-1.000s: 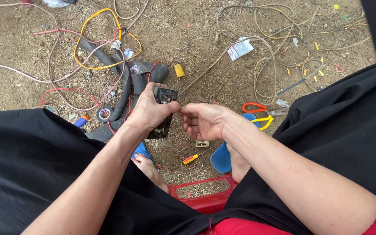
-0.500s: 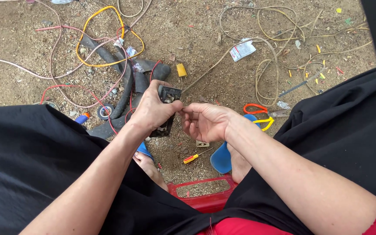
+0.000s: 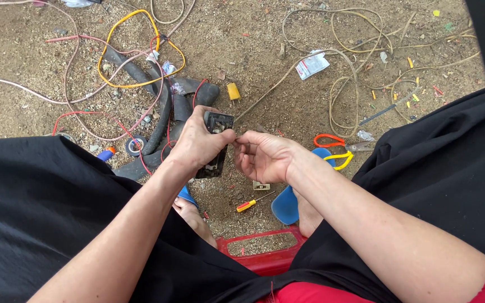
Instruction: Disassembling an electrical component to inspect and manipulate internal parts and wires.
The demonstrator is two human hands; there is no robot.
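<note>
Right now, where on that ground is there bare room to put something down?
The widest bare dirt lies between the yellow wire loop and the tan cord coils. A smaller patch sits far left, under the pink wire. It is crowded around the black hoses, and before the hands, where the small screwdriver and scissors lie.

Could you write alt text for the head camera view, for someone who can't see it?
Seen from above, a seated person's left hand holds a small black electrical part while the right hand pinches at its edge. On the sandy ground lie tangled wires, a yellow wire loop, a small screwdriver and orange-handled pliers.
</note>
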